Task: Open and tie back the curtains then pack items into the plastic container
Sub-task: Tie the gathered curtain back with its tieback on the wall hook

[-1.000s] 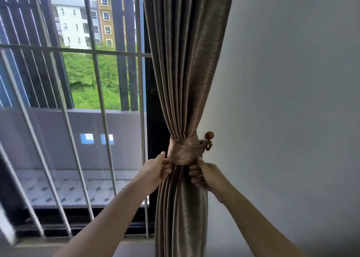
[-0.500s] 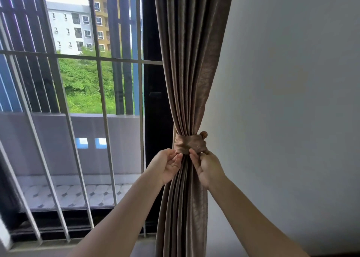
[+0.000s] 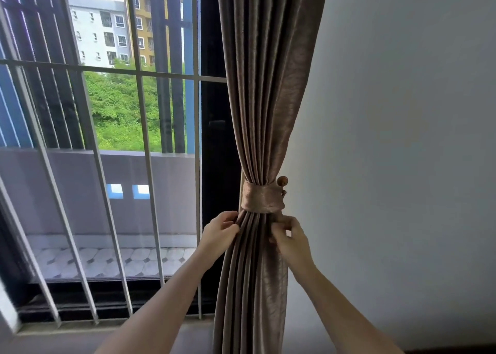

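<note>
Both hands have dropped off the band (image 3: 263, 199) since half a second ago and now sit just beneath it. The left hand (image 3: 221, 233) pinches the folds on the left edge of the curtain (image 3: 265, 85), fingers curled into the pleats. The right hand (image 3: 291, 239) pinches the right edge. The curtain hangs gathered against the wall (image 3: 402, 139), band wrapped around it, looped by the round wooden hook (image 3: 282, 180). Window bars (image 3: 142, 112) stand to the left.

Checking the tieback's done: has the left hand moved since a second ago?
Yes: left hand dropped from beside the tieback band to below it, pinching the curtain.
</note>
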